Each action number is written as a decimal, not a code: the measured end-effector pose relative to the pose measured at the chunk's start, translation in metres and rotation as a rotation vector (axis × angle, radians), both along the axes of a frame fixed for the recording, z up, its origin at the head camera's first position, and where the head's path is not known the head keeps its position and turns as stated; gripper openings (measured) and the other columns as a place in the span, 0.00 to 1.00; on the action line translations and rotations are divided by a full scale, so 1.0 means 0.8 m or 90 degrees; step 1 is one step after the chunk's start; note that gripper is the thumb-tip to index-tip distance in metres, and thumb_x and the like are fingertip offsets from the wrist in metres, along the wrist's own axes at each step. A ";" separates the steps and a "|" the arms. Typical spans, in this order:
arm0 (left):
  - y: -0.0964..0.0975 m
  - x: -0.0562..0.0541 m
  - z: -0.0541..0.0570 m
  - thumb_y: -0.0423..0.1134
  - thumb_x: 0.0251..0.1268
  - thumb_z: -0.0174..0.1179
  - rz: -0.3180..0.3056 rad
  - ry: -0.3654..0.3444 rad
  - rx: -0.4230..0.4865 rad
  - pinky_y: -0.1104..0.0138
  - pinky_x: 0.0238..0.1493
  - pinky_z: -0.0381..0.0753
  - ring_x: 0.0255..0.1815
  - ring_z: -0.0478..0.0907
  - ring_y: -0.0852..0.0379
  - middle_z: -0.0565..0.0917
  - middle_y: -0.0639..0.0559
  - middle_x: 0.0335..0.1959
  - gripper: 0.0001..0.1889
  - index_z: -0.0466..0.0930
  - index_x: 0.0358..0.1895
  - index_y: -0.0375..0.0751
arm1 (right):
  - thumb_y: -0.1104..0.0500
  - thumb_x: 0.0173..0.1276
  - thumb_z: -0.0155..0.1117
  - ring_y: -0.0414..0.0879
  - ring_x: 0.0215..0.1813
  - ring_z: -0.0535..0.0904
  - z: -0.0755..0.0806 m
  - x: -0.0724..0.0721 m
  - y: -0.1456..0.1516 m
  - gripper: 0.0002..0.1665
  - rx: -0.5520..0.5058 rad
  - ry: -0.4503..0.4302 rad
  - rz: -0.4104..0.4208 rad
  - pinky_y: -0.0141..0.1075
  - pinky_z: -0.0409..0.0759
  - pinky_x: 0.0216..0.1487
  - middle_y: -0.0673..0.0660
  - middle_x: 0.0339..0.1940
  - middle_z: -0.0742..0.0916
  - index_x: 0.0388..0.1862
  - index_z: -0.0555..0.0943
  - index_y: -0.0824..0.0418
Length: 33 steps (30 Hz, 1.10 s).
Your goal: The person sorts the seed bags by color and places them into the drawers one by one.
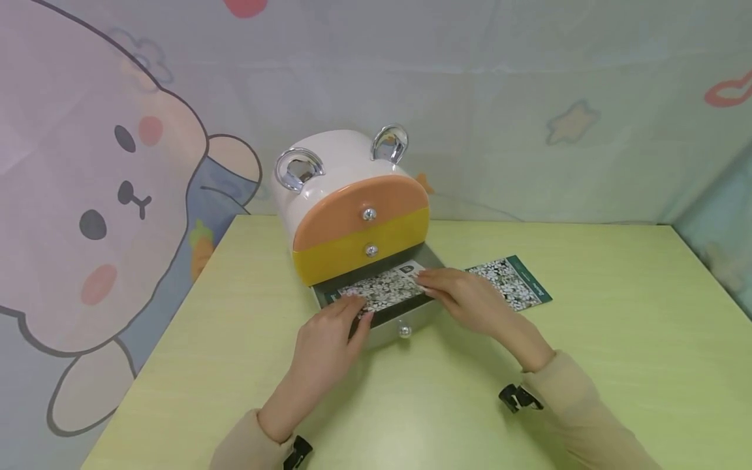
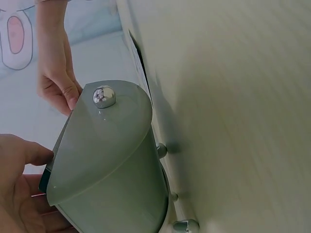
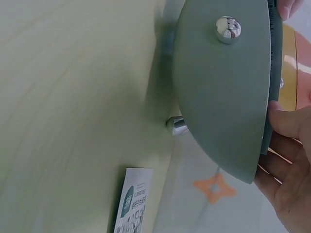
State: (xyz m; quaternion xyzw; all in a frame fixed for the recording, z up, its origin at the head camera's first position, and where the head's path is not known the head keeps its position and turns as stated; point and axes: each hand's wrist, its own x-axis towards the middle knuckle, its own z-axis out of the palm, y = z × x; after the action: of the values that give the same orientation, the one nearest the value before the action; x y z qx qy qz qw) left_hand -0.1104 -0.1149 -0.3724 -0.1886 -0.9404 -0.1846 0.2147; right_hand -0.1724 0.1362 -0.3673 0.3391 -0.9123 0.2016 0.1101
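A flat packet printed with white flowers (image 1: 384, 289) lies level across the pulled-out grey-green bottom drawer (image 1: 384, 333) of a small animal-shaped cabinet (image 1: 337, 147). My left hand (image 1: 329, 336) pinches the packet's left end, thumb on the near side. At the other end, my right hand (image 1: 470, 297) holds it between thumb and fingers. In the left wrist view, the packet's dark green edge (image 2: 45, 180) shows at the drawer's rim between left thumb and fingers. The right wrist view shows the right thumb against the packet's long edge (image 3: 275, 58).
A second flower-printed packet (image 1: 511, 281) lies on the pale yellow-green table (image 1: 617, 365), right of the cabinet. Above the open drawer, the yellow drawer (image 1: 335, 264) and orange drawer (image 1: 337, 209) are closed. Silver ears (image 1: 298, 168) stick up from the top. A printed cloth (image 1: 470, 117) hangs behind.
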 end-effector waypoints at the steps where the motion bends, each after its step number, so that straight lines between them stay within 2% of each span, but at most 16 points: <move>1: 0.001 -0.001 0.000 0.45 0.68 0.57 0.003 -0.001 0.000 0.53 0.48 0.84 0.51 0.84 0.45 0.86 0.44 0.50 0.15 0.83 0.51 0.41 | 0.59 0.70 0.58 0.53 0.60 0.80 0.001 -0.002 0.000 0.18 0.001 -0.002 0.001 0.48 0.80 0.57 0.55 0.58 0.84 0.57 0.81 0.58; 6: 0.000 -0.006 0.000 0.44 0.67 0.57 0.016 -0.006 -0.002 0.53 0.51 0.83 0.53 0.83 0.45 0.85 0.43 0.51 0.15 0.83 0.51 0.40 | 0.61 0.68 0.60 0.53 0.59 0.81 0.003 -0.008 -0.002 0.18 -0.009 -0.012 0.010 0.48 0.80 0.57 0.55 0.57 0.85 0.56 0.82 0.58; 13: 0.001 -0.010 -0.002 0.43 0.67 0.58 0.019 -0.006 -0.012 0.54 0.54 0.82 0.55 0.82 0.44 0.85 0.42 0.51 0.16 0.83 0.51 0.37 | 0.64 0.68 0.59 0.54 0.59 0.81 0.002 -0.010 -0.005 0.18 -0.009 -0.027 -0.004 0.48 0.81 0.56 0.56 0.58 0.84 0.57 0.82 0.56; 25: 0.005 -0.014 -0.002 0.40 0.67 0.59 -0.004 0.007 -0.031 0.54 0.57 0.80 0.55 0.81 0.44 0.85 0.42 0.51 0.14 0.83 0.50 0.36 | 0.68 0.68 0.56 0.53 0.62 0.79 -0.002 -0.012 -0.008 0.21 0.008 -0.023 -0.007 0.46 0.80 0.58 0.55 0.61 0.83 0.59 0.80 0.57; 33: 0.007 -0.011 -0.001 0.40 0.65 0.59 -0.027 0.003 -0.024 0.53 0.58 0.79 0.55 0.81 0.43 0.85 0.40 0.51 0.15 0.83 0.50 0.36 | 0.66 0.67 0.59 0.53 0.61 0.80 -0.002 -0.009 -0.010 0.20 -0.004 -0.033 -0.015 0.45 0.80 0.58 0.55 0.60 0.83 0.58 0.80 0.58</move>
State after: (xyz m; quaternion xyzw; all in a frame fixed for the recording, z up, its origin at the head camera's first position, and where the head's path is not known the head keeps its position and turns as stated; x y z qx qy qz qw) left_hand -0.1195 -0.1095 -0.3730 -0.2129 -0.9389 -0.1709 0.2097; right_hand -0.1799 0.1286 -0.3686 0.3228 -0.9181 0.2118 0.0894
